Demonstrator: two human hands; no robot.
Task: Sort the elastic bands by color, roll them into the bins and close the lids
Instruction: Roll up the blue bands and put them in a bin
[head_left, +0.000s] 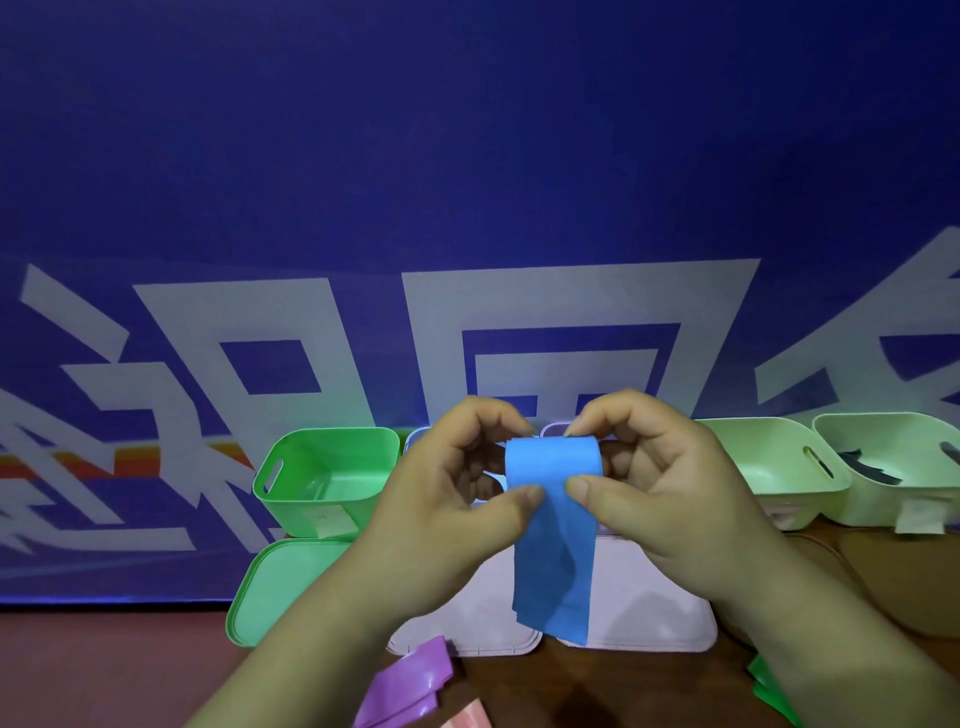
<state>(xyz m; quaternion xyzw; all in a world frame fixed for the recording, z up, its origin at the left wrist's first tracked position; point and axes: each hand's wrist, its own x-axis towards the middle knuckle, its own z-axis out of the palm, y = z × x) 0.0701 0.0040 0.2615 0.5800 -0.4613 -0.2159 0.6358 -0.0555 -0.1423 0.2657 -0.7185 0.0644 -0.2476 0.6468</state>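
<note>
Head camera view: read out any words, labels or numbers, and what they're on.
Nothing can be quoted.
Blue backdrop: big white stylised characters, cropped and partly hidden, unreadable.
Green bin: small front label, too blurred.
Far-right pale bin: front tag, too blurred.

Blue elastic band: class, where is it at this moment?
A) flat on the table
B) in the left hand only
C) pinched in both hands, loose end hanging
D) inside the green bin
C: the left hand and right hand both pinch the partly rolled blue elastic band, its loose end hanging down.
</note>
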